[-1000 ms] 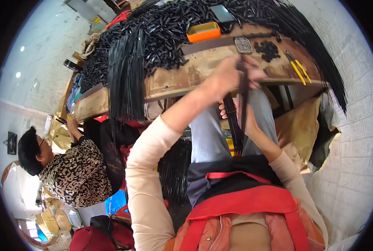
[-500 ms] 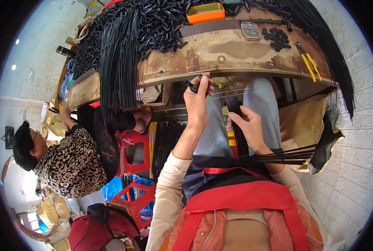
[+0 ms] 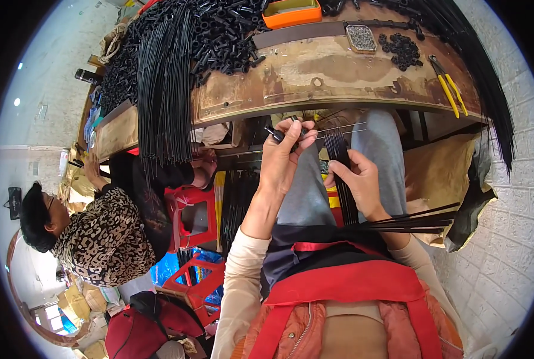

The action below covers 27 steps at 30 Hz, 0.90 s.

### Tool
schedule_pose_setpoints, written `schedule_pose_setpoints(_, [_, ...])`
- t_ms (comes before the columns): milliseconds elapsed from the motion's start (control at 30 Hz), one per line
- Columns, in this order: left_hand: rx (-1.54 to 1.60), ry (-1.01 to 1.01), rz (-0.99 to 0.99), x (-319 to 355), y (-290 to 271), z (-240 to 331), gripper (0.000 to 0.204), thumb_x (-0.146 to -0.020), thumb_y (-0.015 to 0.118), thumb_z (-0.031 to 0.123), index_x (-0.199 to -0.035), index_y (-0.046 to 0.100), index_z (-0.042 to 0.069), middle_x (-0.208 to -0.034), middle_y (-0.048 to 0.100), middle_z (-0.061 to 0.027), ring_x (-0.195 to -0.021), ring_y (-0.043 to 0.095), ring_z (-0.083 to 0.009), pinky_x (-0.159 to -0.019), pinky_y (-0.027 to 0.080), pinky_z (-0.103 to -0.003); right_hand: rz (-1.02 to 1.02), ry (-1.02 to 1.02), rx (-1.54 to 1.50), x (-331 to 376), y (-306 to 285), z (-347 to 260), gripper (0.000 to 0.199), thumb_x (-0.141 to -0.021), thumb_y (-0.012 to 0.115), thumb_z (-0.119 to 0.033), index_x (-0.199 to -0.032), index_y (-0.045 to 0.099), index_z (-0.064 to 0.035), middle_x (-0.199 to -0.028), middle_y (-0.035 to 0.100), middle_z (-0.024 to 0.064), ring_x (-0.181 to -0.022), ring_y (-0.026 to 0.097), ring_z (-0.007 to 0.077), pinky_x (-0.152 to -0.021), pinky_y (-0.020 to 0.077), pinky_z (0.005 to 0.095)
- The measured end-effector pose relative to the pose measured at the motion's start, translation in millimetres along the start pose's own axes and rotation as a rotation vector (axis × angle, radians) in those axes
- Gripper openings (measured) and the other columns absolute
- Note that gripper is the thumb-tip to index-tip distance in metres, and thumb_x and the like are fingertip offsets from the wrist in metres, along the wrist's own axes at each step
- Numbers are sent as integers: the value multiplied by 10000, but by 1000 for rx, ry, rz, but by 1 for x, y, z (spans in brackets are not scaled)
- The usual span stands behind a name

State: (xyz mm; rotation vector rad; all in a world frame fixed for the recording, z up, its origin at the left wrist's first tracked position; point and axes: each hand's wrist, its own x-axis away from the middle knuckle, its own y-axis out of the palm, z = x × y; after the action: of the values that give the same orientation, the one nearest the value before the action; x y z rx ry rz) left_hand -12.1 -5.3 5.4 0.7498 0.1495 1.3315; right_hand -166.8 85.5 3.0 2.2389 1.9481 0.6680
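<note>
My left hand [image 3: 279, 158] is raised below the table edge, its fingers closed around small black tubular parts [image 3: 273, 133]. Two thin, light-coloured wires [image 3: 356, 127] run rightward from near its fingertips. My right hand [image 3: 361, 182] pinches a flat bundle of thin black rods [image 3: 346, 203] between thumb and fingers, over my lap. The upper ends of the rods fan out close to the wires; whether they touch, I cannot tell. More black rods [image 3: 416, 222] lie across my right forearm, pointing right.
On the wooden table [image 3: 315, 81] are a heap of black tubular parts [image 3: 231, 30], an orange tray [image 3: 291, 15], a dish of small metal pieces [image 3: 361, 38], black rings [image 3: 400, 51] and yellow-handled pliers [image 3: 448, 87]. Long black rods [image 3: 165, 96] overhang the edge. Another person [image 3: 99, 233] sits at left.
My left hand has turned slightly, showing more of the black parts in its fingers. My right hand keeps its hold on the rods, almost unmoved. The view has shifted a little.
</note>
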Motion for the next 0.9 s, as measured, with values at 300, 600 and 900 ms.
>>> schedule_pose_setpoints(300, [50, -31, -78, 6, 3, 0, 157, -918, 672, 177, -1022, 647, 63, -1058, 671, -109, -953, 670, -198, -828, 565, -291, -31, -2, -11, 1, 3, 2, 137, -919, 644, -95, -984, 597, 15, -754, 646, 68, -655, 649, 133, -615, 531, 247])
schedule_pose_setpoints(600, [14, -58, -91, 5, 3, -4, 287, -939, 645, 209, -1180, 634, 54, -1054, 669, -98, -949, 663, -180, -813, 562, -278, -40, -22, -37, -2, 3, 5, 141, -923, 645, -109, -973, 595, 12, -760, 646, 67, -656, 650, 135, -614, 531, 248])
schedule_pose_setpoints(900, [51, 38, -86, 1, 4, -7, 371, -938, 638, 144, -1295, 564, 74, -1066, 656, -105, -909, 662, -174, -799, 582, -286, -23, -13, -63, -5, 1, 9, 180, -911, 671, -135, -962, 592, 18, -796, 632, 66, -655, 645, 139, -597, 536, 258])
